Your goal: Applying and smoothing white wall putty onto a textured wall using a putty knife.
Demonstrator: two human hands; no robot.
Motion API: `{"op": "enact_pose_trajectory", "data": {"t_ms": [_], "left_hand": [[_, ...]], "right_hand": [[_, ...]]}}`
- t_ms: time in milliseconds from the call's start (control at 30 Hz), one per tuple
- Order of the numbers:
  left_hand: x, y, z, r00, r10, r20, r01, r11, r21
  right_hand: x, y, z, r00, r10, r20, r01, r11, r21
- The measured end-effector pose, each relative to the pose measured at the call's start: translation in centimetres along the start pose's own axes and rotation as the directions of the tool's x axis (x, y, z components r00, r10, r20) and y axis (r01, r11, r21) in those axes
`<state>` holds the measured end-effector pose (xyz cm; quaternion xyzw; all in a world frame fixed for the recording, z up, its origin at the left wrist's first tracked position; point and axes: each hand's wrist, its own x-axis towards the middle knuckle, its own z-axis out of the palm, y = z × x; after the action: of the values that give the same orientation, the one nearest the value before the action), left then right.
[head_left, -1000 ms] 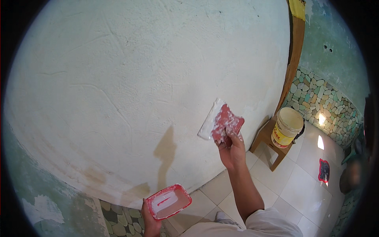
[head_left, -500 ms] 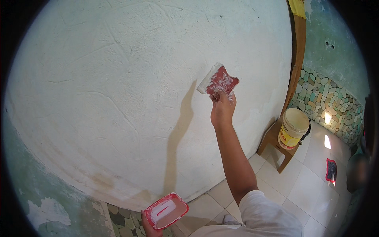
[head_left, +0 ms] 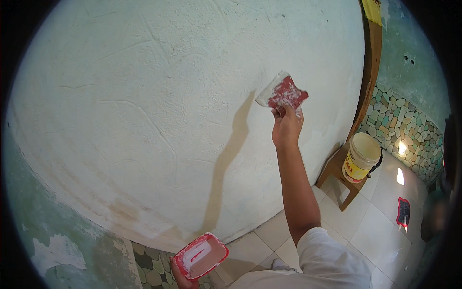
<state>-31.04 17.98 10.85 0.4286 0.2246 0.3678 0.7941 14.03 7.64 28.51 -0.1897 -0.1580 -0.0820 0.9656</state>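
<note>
My right hand is closed around a red putty spreader smeared with white, held up in front of the whitish plastered wall. The spreader's pale, coated edge points to the upper left; I cannot tell whether it touches the wall. Low in the view, my left hand grips a red plastic tray by its left end. White paste streaks the inside of the tray. Part of the left hand is cut off by the lower edge. The shadow of my right arm falls across the wall.
A white bucket with a yellow label stands on a wooden stool at the right. Beyond it lies a dark, red-edged object on the tiled floor. A wooden frame borders the wall.
In the picture, my right hand and the spreader have shifted right and slightly up. The background has also shifted slightly right. My left hand still holds the tray, nearly in the same place.
</note>
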Motion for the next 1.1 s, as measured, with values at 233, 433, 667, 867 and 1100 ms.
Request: {"op": "enact_pose_trajectory", "data": {"t_ms": [233, 433, 667, 867, 1100], "left_hand": [[0.6, -0.5, -0.1, 0.995, -0.025, -0.095, 0.02, 0.998, -0.054], [0.4, -0.8, -2.2, 0.996, -0.044, -0.076, 0.037, 0.995, -0.087], [0.2, 1.3, -5.1, 0.982, -0.127, -0.139, 0.11, 0.986, -0.128], [-1.2, 1.9, -8.3, 0.976, 0.218, -0.017, -0.205, 0.937, 0.283], [0.5, 3.4, -15.6, 0.967, -0.065, -0.247, 0.083, 0.995, 0.064]], "right_hand": [[-3.8, 2.3, -2.4, 0.995, 0.065, -0.081, -0.069, 0.997, -0.044], [-7.1, 5.6, -0.2, 0.993, 0.013, -0.122, -0.027, 0.993, -0.114], [-8.4, 10.1, 6.7, 0.929, -0.36, 0.082, 0.301, 0.608, -0.734], [-9.5, 14.0, 19.3, 0.876, -0.464, 0.13, 0.357, 0.443, -0.822], [-13.1, 10.9, 19.2, 0.731, -0.421, 0.537, 0.682, 0.434, -0.588]]}}
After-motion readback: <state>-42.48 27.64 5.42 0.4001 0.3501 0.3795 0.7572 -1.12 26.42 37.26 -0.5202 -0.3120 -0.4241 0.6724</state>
